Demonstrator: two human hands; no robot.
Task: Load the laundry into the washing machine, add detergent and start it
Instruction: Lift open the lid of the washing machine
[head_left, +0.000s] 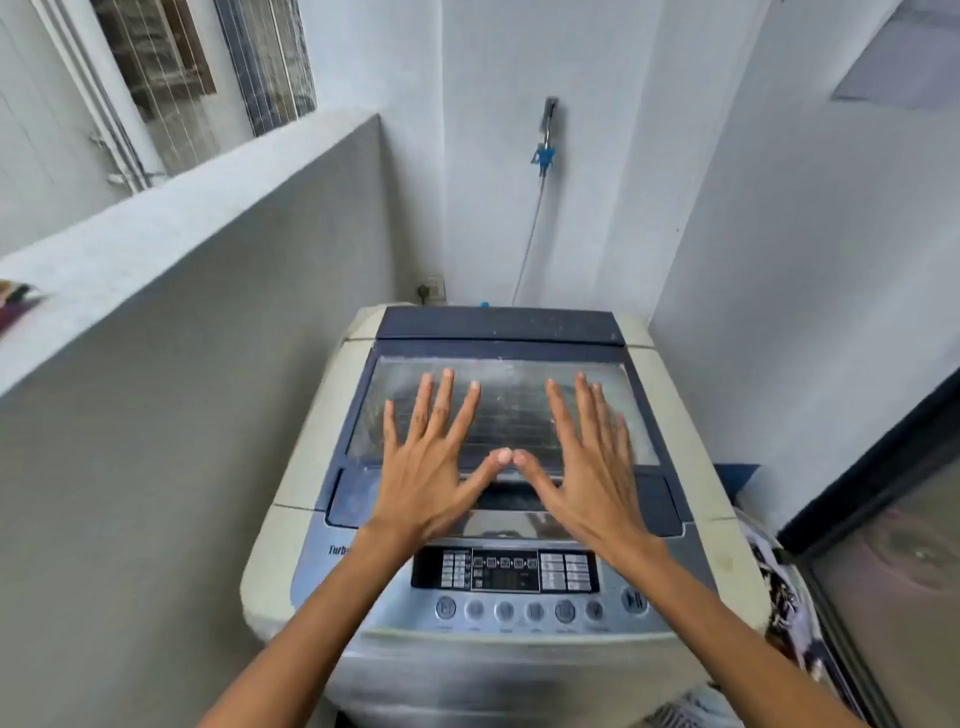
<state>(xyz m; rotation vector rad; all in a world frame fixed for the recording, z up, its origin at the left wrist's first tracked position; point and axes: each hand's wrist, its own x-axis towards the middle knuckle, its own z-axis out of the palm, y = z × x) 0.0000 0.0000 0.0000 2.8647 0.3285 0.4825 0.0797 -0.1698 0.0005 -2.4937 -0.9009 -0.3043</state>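
Note:
A top-loading washing machine (291, 540) with a cream body stands in front of me. Its dark-framed glass lid (509, 405) is shut. My left hand (431, 467) and my right hand (587, 467) hover flat over the lid with fingers spread, and the two thumb tips touch at the lid's front edge. Both hands hold nothing. Below them lies the control panel (506, 569) with a display and a row of round buttons (519, 610). No detergent is in view.
A grey parapet wall (208, 364) runs close on the left. White walls close in behind and on the right, with a tap and hose (543, 156) above the machine. Patterned black-and-white cloth (789, 613) hangs at the machine's right side, beside a dark-framed door (883, 519).

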